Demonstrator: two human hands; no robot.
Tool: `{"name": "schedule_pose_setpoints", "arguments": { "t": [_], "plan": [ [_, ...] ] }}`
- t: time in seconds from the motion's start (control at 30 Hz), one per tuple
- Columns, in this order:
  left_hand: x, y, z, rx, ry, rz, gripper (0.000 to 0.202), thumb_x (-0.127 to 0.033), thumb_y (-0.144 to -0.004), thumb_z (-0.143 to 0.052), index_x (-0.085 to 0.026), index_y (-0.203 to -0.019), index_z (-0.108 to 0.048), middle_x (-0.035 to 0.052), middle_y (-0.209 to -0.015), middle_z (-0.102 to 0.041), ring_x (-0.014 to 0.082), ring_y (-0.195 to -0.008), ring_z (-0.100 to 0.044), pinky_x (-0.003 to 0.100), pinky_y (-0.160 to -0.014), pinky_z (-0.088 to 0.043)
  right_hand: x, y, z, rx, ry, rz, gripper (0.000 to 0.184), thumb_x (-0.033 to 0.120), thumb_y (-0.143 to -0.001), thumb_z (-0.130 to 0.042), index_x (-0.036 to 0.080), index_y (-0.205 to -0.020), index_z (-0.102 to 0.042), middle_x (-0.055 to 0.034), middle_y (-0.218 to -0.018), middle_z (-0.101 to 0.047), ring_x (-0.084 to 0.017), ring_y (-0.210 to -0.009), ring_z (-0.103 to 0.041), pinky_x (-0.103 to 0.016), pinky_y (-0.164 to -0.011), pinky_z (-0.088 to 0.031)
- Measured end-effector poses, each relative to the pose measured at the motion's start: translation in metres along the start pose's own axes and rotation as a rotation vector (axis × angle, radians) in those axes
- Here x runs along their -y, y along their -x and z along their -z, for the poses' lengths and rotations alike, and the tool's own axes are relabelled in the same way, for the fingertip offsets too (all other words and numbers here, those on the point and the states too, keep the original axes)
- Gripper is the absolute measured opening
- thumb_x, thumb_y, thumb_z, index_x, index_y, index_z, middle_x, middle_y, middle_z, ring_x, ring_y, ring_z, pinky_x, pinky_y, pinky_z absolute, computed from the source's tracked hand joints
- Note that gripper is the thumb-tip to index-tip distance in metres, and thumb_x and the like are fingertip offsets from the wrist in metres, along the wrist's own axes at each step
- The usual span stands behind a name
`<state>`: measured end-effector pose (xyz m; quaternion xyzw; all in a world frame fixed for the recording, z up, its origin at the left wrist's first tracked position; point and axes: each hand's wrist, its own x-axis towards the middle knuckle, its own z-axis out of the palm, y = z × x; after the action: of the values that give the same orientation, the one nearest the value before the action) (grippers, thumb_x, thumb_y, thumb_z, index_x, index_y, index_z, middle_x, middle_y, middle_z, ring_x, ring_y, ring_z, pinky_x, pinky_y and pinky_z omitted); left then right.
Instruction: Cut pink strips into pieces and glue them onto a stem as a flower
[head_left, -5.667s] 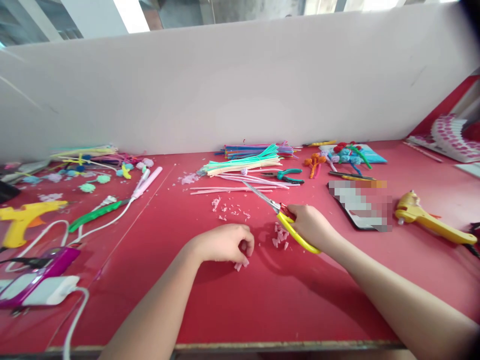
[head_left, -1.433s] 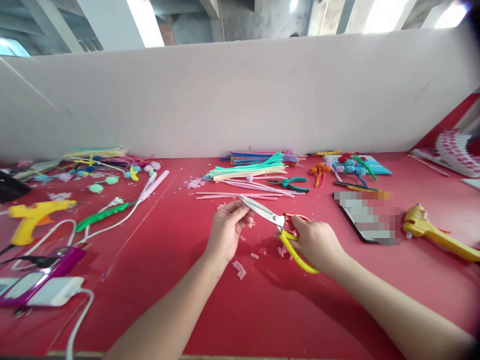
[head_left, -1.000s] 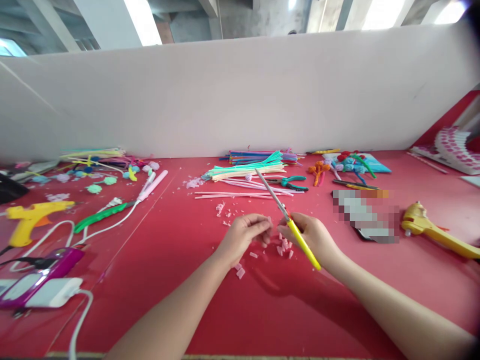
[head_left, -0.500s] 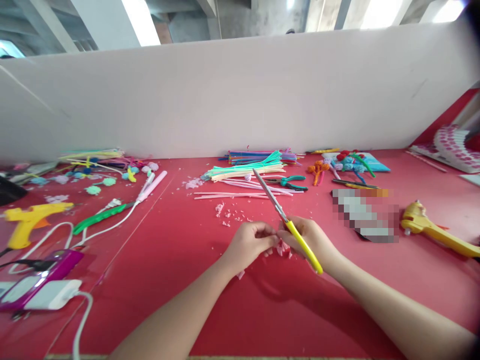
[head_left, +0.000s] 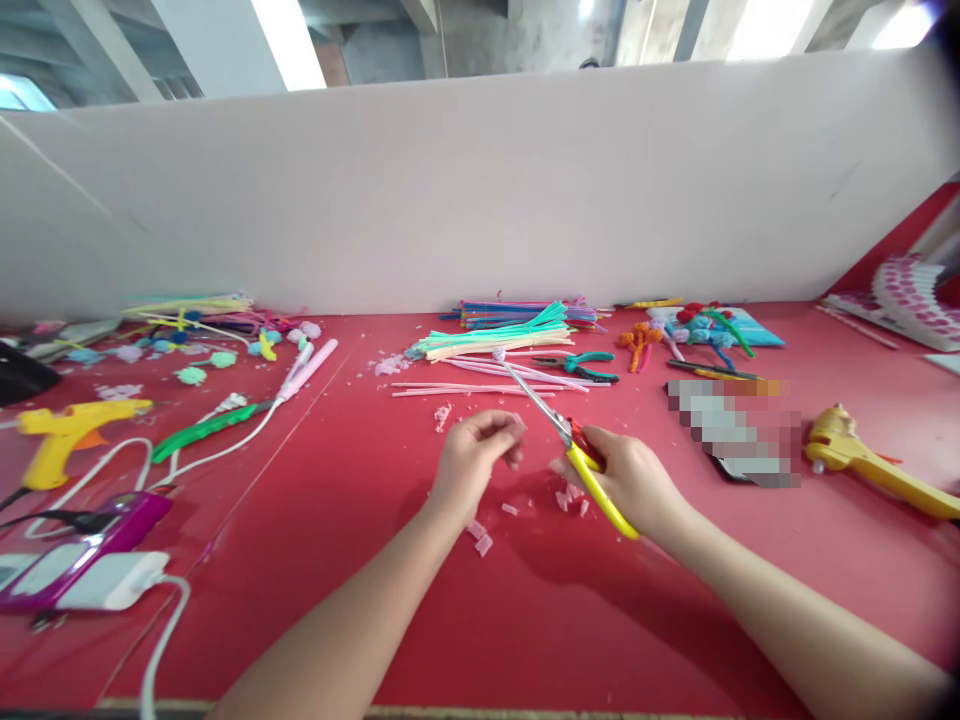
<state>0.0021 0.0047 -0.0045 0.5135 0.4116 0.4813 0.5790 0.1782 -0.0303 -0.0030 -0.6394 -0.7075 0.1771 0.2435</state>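
Here, toward the left edge, a glossy yellow plastic glue gun (head_left: pixel 64 435) lies on the smooth red table (head_left: pixel 285 500). Then the left hand (head_left: pixel 478 455) pinches a tiny pink piece (head_left: pixel 517 422), mostly hidden, near flat rectangular scraps (head_left: pixel 484 545). Next come slim, pointed steel scissors (head_left: pixel 562 425), their curved yellow handle (head_left: pixel 600 492) gripped by the right hand (head_left: pixel 634 480), a flat phone (head_left: pixel 724 435) beyond.

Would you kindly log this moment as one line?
left hand: pinching pink piece | right hand: holding yellow-handled scissors | below: pink scraps on red table
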Motion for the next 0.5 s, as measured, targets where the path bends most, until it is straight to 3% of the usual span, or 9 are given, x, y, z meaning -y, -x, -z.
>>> {"name": "schedule_pose_setpoints", "arguments": {
  "t": [0.17, 0.3, 0.5],
  "plan": [
    [-0.007, -0.005, 0.008, -0.095, 0.23, -0.067, 0.012, -0.021, -0.07, -0.062, -0.012, -0.078, -0.06, 0.0011, -0.064, -0.058, 0.0088, -0.055, -0.053, 0.021, -0.053, -0.043, 0.003, 0.003, 0.001, 0.022, 0.222, 0.065, 0.031, 0.051, -0.076, -0.042, 0.021, -0.07, -0.039, 0.0013, -0.052, -0.055, -0.015, -0.048, -0.053, -0.022, -0.045, -0.023],
    [-0.012, -0.003, 0.007, -0.085, 0.237, -0.091, 0.009, -0.02, -0.07, -0.062, -0.012, -0.075, -0.061, 0.0009, -0.063, -0.058, 0.0083, -0.055, -0.052, 0.021, -0.053, -0.044, 0.002, 0.003, 0.0, 0.019, 0.333, 0.122, 0.031, 0.052, -0.077, -0.041, 0.021, -0.072, -0.041, -0.0013, -0.062, -0.06, -0.016, -0.05, -0.055, -0.023, -0.045, -0.021],
    [-0.014, -0.004, 0.007, -0.072, 0.249, -0.073, 0.006, -0.018, -0.07, -0.061, -0.012, -0.07, -0.061, 0.0002, -0.061, -0.057, 0.008, -0.054, -0.052, 0.02, -0.051, -0.043, -0.006, 0.001, -0.001, -0.008, 0.434, 0.172, 0.033, 0.053, -0.079, -0.037, 0.02, -0.075, -0.043, -0.0007, -0.056, -0.057, -0.015, -0.047, -0.053, -0.024, -0.044, -0.017]
  ]
}}
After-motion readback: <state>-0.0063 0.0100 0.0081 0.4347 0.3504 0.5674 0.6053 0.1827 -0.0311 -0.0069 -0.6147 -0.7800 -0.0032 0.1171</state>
